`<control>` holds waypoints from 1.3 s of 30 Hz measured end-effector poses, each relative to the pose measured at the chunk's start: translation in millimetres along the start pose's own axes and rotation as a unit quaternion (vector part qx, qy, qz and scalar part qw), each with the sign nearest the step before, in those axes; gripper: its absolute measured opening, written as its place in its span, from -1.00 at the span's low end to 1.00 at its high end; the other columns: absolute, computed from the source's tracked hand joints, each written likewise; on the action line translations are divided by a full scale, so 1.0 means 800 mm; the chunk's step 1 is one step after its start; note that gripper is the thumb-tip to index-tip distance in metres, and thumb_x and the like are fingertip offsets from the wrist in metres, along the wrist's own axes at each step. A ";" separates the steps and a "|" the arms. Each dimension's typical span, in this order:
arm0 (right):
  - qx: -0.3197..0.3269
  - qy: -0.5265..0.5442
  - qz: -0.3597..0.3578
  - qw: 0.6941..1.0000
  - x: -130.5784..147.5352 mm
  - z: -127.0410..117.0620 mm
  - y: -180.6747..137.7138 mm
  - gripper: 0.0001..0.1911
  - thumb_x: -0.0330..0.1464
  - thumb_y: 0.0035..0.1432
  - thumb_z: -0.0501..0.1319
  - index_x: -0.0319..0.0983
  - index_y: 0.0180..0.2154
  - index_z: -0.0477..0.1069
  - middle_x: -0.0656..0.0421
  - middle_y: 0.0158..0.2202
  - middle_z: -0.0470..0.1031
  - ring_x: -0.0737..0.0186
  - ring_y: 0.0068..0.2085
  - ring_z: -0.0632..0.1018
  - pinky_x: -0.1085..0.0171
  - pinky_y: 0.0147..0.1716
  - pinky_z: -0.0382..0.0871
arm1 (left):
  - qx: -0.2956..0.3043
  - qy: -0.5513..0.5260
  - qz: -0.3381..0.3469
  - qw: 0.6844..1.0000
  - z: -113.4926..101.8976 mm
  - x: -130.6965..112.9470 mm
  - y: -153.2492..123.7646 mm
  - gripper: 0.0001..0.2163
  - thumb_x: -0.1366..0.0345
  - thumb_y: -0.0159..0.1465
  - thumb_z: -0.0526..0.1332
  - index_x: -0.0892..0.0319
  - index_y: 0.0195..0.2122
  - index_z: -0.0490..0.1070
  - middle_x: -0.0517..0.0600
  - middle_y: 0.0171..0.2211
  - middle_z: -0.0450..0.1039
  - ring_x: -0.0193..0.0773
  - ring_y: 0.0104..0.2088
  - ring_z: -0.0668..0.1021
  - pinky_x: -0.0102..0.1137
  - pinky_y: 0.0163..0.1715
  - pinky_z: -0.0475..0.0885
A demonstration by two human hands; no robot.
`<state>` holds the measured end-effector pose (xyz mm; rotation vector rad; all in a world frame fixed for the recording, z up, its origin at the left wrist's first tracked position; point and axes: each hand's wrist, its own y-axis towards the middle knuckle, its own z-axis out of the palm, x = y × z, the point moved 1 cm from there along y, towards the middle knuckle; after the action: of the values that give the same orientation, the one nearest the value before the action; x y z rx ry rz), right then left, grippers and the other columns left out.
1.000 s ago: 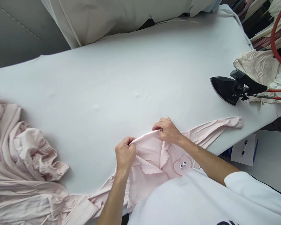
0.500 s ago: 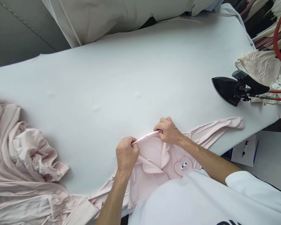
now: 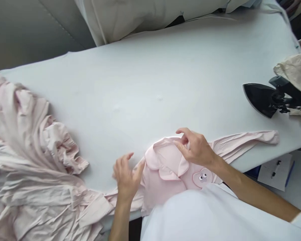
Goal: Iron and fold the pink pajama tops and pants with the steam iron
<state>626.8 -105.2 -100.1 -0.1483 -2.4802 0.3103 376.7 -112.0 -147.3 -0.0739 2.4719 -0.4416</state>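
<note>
**A:** What's the right grip (image 3: 197, 147) doing?

**B:** It's half closed at the top edge of the collar (image 3: 165, 145). I can't tell whether it pinches or only touches. A light hold on that edge alone seems best, since bunching more cloth would likely pull the lapels out of line.

**A:** And the left grip (image 3: 125, 179)?

**B:** Open, fingers spread, just left of the collar's tip. I can't tell if its heel touches the cloth. Kept flat, it could smooth without creasing.

**A:** Where's the garment?

**B:** The pink pyjama shirt (image 3: 163, 190) lies between the grips and below them, at the edge of the counter (image 3: 140, 83). Its sleeve (image 3: 245, 142) stretches out to the right of the right grip, past the face patch (image 3: 202, 178). Farther right sits a black steam iron (image 3: 261, 100), and well left, a heap of pink cloth (image 3: 32, 140).
</note>
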 end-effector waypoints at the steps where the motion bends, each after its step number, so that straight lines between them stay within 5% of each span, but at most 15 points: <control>1: 0.046 0.039 0.010 0.998 0.008 0.009 -0.005 -0.54 -0.20 0.22 0.17 -0.27 0.10 0.31 0.16 -0.48 0.49 0.14 -0.36 0.50 0.23 -0.32 0.27 | -0.006 0.037 -0.019 0.999 -0.009 0.023 -0.018 -0.66 0.01 0.22 0.20 0.08 -0.08 0.43 0.13 0.00 0.38 0.03 0.00 0.40 -0.12 -0.08 0.32; 4: 0.173 0.182 0.006 0.968 0.031 0.050 -0.004 -0.33 -0.12 0.24 0.16 -0.30 0.26 0.09 0.26 -0.52 0.46 0.19 -0.39 0.51 0.27 -0.34 0.31 | 0.028 0.042 -0.053 0.997 -0.022 0.078 -0.052 -0.74 0.04 0.28 0.12 0.11 -0.37 0.40 0.06 -0.28 0.45 -0.07 -0.20 0.46 -0.23 -0.20 0.30; 6: 0.179 0.246 0.004 0.953 0.041 0.074 0.004 -0.23 -0.14 0.21 0.20 -0.31 0.31 -0.01 0.27 -0.46 0.49 0.24 -0.36 0.52 0.30 -0.33 0.34 | 0.027 0.005 -0.068 0.997 -0.022 0.095 -0.056 -0.75 0.09 0.30 0.09 0.11 -0.42 0.34 -0.03 -0.48 0.41 -0.19 -0.38 0.45 -0.33 -0.31 0.26; 10: 0.117 0.200 0.009 0.973 0.047 0.100 0.011 -0.21 -0.37 -0.05 0.34 -0.25 0.23 0.18 0.27 -0.41 0.52 0.27 -0.36 0.53 0.32 -0.32 0.36 | -0.040 0.055 -0.054 0.996 -0.014 0.101 -0.046 -0.73 0.12 0.31 0.09 0.12 -0.50 0.27 -0.02 -0.53 0.39 -0.20 -0.44 0.41 -0.35 -0.39 0.17; 14: -0.030 0.220 0.041 0.974 0.044 0.112 0.008 -0.40 -0.41 -0.05 0.25 -0.23 0.10 0.32 0.34 -0.52 0.45 0.30 -0.42 0.49 0.30 -0.27 0.38 | -0.138 0.064 -0.033 0.988 -0.006 0.099 -0.053 -0.74 0.17 0.34 0.04 0.12 -0.47 0.25 0.04 -0.46 0.39 -0.17 -0.40 0.43 -0.34 -0.37 0.21; 17: -0.059 0.210 0.020 0.976 0.043 0.121 0.009 -0.44 -0.40 -0.07 0.22 -0.25 0.05 0.34 0.36 -0.54 0.43 0.30 -0.44 0.47 0.26 -0.24 0.39 | -0.188 0.022 -0.004 0.982 -0.004 0.087 -0.064 -0.82 0.21 0.32 0.07 0.15 -0.37 0.34 0.07 -0.36 0.43 -0.17 -0.34 0.47 -0.34 -0.34 0.28; 20: -0.062 0.211 -0.003 0.976 0.048 0.130 0.010 -0.47 -0.41 -0.07 0.20 -0.27 0.02 0.35 0.33 -0.53 0.43 0.28 -0.42 0.48 0.26 -0.25 0.39 | -0.112 -0.058 0.029 0.992 0.006 0.057 -0.058 -0.84 0.20 0.29 0.12 0.13 -0.37 0.40 0.02 -0.38 0.47 -0.24 -0.37 0.50 -0.39 -0.28 0.35; 22: -0.064 0.212 0.001 0.975 0.053 0.131 0.009 -0.47 -0.42 -0.07 0.20 -0.29 0.02 0.35 0.31 -0.52 0.46 0.27 -0.43 0.49 0.27 -0.28 0.39 | -0.060 -0.063 -0.007 0.996 0.014 0.036 -0.040 -0.75 0.09 0.26 0.16 0.12 -0.47 0.39 0.04 -0.47 0.47 -0.18 -0.41 0.51 -0.33 -0.29 0.37; 25: -0.032 0.208 -0.035 0.977 0.043 0.105 0.001 -0.52 -0.39 0.00 0.21 -0.25 0.02 0.36 0.22 -0.40 0.55 0.25 -0.37 0.54 0.27 -0.26 0.41 | -0.048 0.006 -0.138 0.989 0.017 0.015 -0.008 -0.53 -0.24 0.09 0.20 0.11 -0.58 0.36 0.17 -0.51 0.47 0.04 -0.42 0.53 -0.19 -0.38 0.35; 28: -0.062 0.089 -0.111 0.988 -0.016 0.031 -0.023 -0.68 -0.30 0.13 0.21 -0.21 -0.05 0.43 0.09 -0.14 0.57 0.19 -0.12 0.55 0.21 -0.06 0.37 | -0.014 0.033 -0.199 0.979 0.011 0.006 0.002 -0.49 -0.32 0.00 0.21 0.09 -0.60 0.38 0.19 -0.46 0.50 0.11 -0.37 0.54 -0.16 -0.39 0.36; 30: -0.089 -0.084 -0.045 0.991 -0.082 -0.034 -0.049 -0.71 -0.27 0.12 0.25 -0.21 -0.11 0.46 0.06 -0.08 0.55 0.10 -0.02 0.50 0.15 0.01 0.29 | -0.060 -0.019 -0.146 0.987 0.010 0.001 -0.007 -0.61 -0.15 0.09 0.21 0.10 -0.53 0.42 0.11 -0.45 0.52 0.01 -0.36 0.54 -0.19 -0.33 0.38; 34: -0.022 -0.269 0.162 0.949 -0.209 -0.136 -0.106 -0.91 -0.33 0.06 0.26 -0.22 -0.41 0.47 0.11 -0.39 0.55 0.07 -0.23 0.50 0.11 -0.09 0.24 | -0.164 -0.158 0.049 0.972 0.026 -0.036 -0.039 -0.76 0.05 0.15 0.25 0.12 -0.35 0.49 0.02 -0.36 0.55 -0.16 -0.34 0.55 -0.27 -0.18 0.42; 37: -0.130 -0.258 0.205 0.935 -0.242 -0.150 -0.119 -0.80 -0.36 0.19 0.11 -0.27 -0.39 0.47 0.01 -0.35 0.53 0.04 -0.25 0.48 0.09 -0.14 0.21 | 0.001 -0.267 0.040 0.963 0.056 -0.094 -0.041 -0.68 0.03 0.09 0.34 0.13 -0.23 0.52 0.07 -0.20 0.57 -0.11 -0.16 0.57 -0.26 -0.07 0.42; 39: -0.177 -0.200 0.113 0.957 -0.230 -0.128 -0.107 -0.82 -0.35 0.21 0.13 -0.29 -0.29 0.48 0.00 -0.28 0.53 0.08 -0.22 0.47 0.14 -0.15 0.21 | 0.158 -0.356 -0.046 0.920 0.078 -0.134 -0.026 -0.59 0.05 0.04 0.39 0.16 -0.14 0.51 0.12 -0.07 0.55 -0.07 -0.04 0.55 -0.25 -0.02 0.42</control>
<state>832.1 -201.6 -104.6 -0.5711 -2.9090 -0.0208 498.8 -132.9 -126.1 -0.1830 1.6660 -0.7054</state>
